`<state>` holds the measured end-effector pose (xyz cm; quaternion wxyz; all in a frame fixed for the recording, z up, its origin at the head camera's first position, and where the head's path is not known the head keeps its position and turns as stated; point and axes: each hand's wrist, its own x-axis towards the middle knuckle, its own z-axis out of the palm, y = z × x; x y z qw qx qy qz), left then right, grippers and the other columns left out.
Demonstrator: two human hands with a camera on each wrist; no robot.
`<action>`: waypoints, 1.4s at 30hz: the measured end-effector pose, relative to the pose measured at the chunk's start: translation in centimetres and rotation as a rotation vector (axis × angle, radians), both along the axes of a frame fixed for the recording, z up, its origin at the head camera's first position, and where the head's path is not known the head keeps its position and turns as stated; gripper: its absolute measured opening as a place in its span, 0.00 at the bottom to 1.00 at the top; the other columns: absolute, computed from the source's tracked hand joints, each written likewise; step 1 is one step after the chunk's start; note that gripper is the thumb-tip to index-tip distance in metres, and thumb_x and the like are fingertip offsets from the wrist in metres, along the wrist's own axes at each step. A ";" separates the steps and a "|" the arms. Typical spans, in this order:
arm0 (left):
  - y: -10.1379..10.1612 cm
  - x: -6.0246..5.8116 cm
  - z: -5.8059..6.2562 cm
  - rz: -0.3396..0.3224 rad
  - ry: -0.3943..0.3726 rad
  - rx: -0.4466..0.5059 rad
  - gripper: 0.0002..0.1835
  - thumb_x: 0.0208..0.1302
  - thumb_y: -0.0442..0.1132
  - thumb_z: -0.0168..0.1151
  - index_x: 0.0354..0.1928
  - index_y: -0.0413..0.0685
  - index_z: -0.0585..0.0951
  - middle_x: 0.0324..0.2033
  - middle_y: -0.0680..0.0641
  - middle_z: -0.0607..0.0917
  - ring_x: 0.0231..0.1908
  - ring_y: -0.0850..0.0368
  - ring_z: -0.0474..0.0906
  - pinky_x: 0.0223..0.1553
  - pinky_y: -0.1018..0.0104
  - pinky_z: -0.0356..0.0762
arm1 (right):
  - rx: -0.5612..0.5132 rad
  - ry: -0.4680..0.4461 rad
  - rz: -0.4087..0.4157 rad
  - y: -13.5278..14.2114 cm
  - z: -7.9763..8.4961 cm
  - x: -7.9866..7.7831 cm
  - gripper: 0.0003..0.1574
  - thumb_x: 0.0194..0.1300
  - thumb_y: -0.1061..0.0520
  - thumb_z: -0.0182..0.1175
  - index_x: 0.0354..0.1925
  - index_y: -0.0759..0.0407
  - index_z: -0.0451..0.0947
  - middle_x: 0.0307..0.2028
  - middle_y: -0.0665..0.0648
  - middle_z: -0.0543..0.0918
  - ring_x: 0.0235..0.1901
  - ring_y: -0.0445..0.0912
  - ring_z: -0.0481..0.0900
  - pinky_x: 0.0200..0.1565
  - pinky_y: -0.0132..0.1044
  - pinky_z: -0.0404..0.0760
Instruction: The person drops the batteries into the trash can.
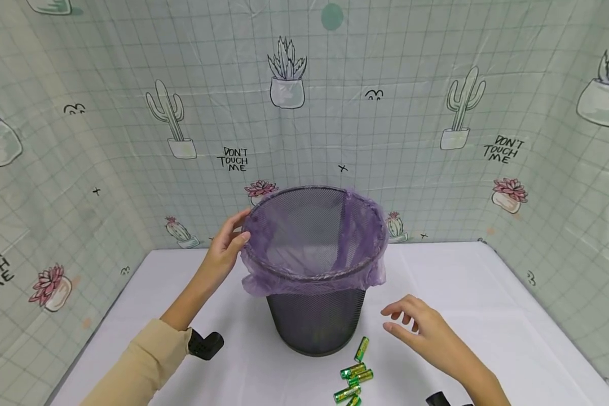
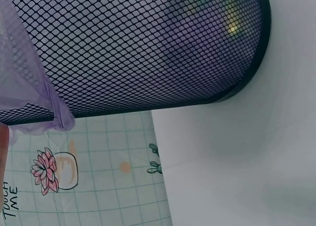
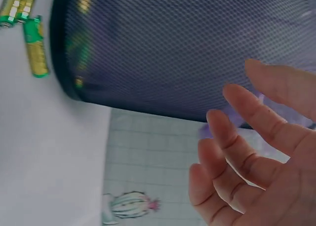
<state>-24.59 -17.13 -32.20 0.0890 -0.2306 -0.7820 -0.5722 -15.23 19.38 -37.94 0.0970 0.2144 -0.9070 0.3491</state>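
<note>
A black wire mesh trash bin (image 1: 317, 327) stands upright, lined with a thin purple bag (image 1: 304, 285) folded over its rim. My left hand (image 1: 228, 242) holds the rim at the left, thumb over the edge and fingers along the outside. To the right of the bin, my right hand (image 1: 418, 324) hovers with loosely bent fingers and nothing in them; the right wrist view shows the bare palm. Several green and gold batteries (image 1: 353, 370) lie at the front, one battery (image 3: 36, 48) near the bin's base. Blurred green and yellow shapes show through the mesh low inside.
The white table (image 1: 446, 276) carries the bin. Behind it and at both sides hangs a gridded curtain (image 1: 335, 135) printed with potted cacti and lettering. A black wrist mount (image 1: 206, 345) sticks out beside the left beige sleeve (image 1: 142, 361).
</note>
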 end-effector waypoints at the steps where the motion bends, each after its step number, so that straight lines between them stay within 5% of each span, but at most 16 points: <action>1: 0.0 0.0 0.0 -0.001 -0.001 0.001 0.28 0.70 0.38 0.42 0.71 0.45 0.54 0.67 0.39 0.58 0.60 0.41 0.64 0.57 0.49 0.62 | -0.003 -0.021 0.014 0.0 -0.5 0.0 0.08 0.61 0.52 0.61 0.40 0.49 0.79 0.35 0.41 0.76 0.32 0.36 0.68 0.31 0.29 0.71; 13: 0.1 0.0 0.1 0.004 0.002 0.007 0.28 0.70 0.37 0.42 0.70 0.44 0.55 0.66 0.37 0.59 0.61 0.39 0.62 0.58 0.43 0.60 | 0.007 -0.312 0.135 -0.3 -5.5 -0.8 0.18 0.62 0.52 0.59 0.47 0.61 0.77 0.35 0.52 0.76 0.29 0.33 0.66 0.29 0.29 0.68; 24: 0.0 0.0 0.2 0.019 0.007 0.003 0.27 0.70 0.36 0.42 0.70 0.43 0.55 0.66 0.37 0.59 0.60 0.38 0.63 0.57 0.44 0.61 | 0.072 -0.366 0.097 -1.4 -7.8 -2.4 0.19 0.60 0.57 0.60 0.50 0.59 0.77 0.30 0.51 0.72 0.26 0.37 0.65 0.28 0.30 0.66; 34: 0.2 0.0 0.2 0.017 0.007 0.004 0.27 0.70 0.36 0.42 0.70 0.43 0.56 0.65 0.36 0.60 0.61 0.38 0.63 0.59 0.41 0.60 | 0.110 -0.417 -0.065 -1.3 -8.2 -2.3 0.06 0.54 0.62 0.63 0.34 0.58 0.79 0.27 0.51 0.71 0.28 0.43 0.67 0.29 0.31 0.66; 42: 0.2 0.0 0.1 0.026 0.010 -0.011 0.27 0.70 0.36 0.42 0.70 0.43 0.56 0.66 0.36 0.60 0.61 0.38 0.63 0.57 0.43 0.62 | 0.094 -0.402 0.003 -0.6 -8.6 -2.2 0.11 0.54 0.59 0.64 0.38 0.56 0.77 0.28 0.51 0.70 0.26 0.41 0.65 0.28 0.30 0.65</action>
